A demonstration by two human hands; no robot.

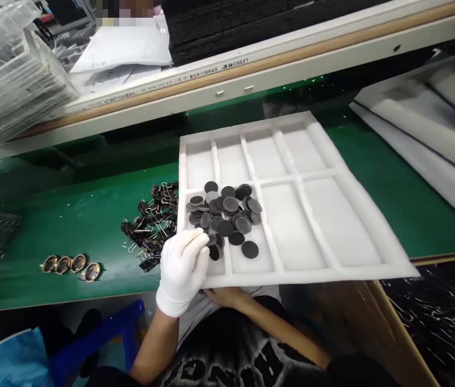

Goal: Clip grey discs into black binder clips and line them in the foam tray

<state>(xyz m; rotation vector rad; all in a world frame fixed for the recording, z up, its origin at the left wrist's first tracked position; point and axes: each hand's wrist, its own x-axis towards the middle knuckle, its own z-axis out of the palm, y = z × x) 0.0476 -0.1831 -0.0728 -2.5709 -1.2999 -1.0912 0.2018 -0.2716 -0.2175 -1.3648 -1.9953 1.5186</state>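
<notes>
My left hand (182, 266), in a white glove, is at the near left of a white foam tray (356, 266). Its fingers are drawn together, with a black disc (211, 239) at the fingertips. A pile of thin round black discs (225, 228), some greyish on one face, spreads over the tray's left compartments and a divider. Bare and partly covered, my right hand (225, 296) lies below the tray's near edge; its fingers are mostly hidden.
Left of the tray lie black binder clips (150, 220) and several gold-rimmed round pieces (64, 264). Clear plastic trays (17, 91) are stacked at back left. A raised rail (211, 86) crosses behind. More white foam trays (424, 118) lie right; a box of clips (448, 317) stands below.
</notes>
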